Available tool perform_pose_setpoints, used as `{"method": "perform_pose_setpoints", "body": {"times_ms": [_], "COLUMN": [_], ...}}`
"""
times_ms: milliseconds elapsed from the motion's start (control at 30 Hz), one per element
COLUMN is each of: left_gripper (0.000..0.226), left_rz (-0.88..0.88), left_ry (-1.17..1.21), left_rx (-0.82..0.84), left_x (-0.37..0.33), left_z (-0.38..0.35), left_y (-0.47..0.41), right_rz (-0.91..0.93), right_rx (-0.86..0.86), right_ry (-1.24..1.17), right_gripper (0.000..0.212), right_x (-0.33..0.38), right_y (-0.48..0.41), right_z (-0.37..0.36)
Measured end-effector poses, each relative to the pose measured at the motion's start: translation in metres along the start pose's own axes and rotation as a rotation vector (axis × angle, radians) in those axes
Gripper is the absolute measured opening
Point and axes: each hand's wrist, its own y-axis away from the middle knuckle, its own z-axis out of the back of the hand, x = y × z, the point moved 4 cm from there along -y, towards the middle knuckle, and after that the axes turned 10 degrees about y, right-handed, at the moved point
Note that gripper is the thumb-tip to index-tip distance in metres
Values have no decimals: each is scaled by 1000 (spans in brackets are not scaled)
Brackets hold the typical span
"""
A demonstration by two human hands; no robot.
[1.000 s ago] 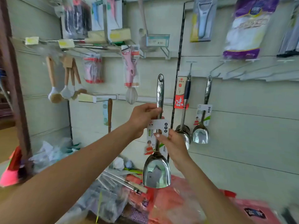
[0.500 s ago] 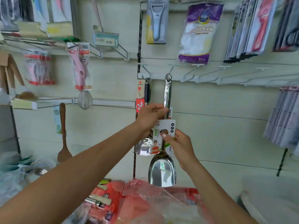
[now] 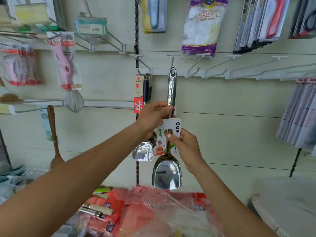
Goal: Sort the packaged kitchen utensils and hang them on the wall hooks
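While both my hands are on it, item one: a stainless-steel spatula (image 3: 168, 173), upright against the wall panel, blade down, its hanging hole right at the tip of a white wall hook (image 3: 173, 61); whether it is threaded on, I cannot tell. My left hand (image 3: 153, 115): fingers curled round the handle at mid-length. My right hand (image 3: 187, 149): thumb and fingers pinching the white label card (image 3: 171, 124) on the shaft. Item two: a steel ladle (image 3: 143, 152), hanging on the next hook leftward, partly behind my left wrist. Item three: red packets under clear plastic (image 3: 150, 212), below the blade. Item four: a bag of disposable gloves (image 3: 202, 26), hung above.
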Motion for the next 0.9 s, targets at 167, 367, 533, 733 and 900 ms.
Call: {"method": "perform_pose_setpoints", "body": {"times_ms": [167, 367, 533, 733, 900], "left_gripper": [24, 24, 25, 23, 24], "left_rz": [-8, -20, -29, -41, -16], "left_ry": [32, 28, 50, 47, 44], "left_rx": [-3, -3, -8, -19, -20], "left_x": [-1, 0, 5, 3, 1], "left_z": [-3, -3, 1, 1, -1], "left_y": [-2, -5, -1, 0, -6], "right_rz": [21, 29, 30, 37, 50], "right_rx": [-7, -8, -4, -12, -36], "right_ry": [-5, -2, 4, 23, 21], "right_gripper": [24, 22, 20, 21, 24], "right_x": [-1, 0, -3, -3, -2], "right_y": [-3, -4, 0, -1, -3], "right_z": [3, 4, 2, 1, 2]}}
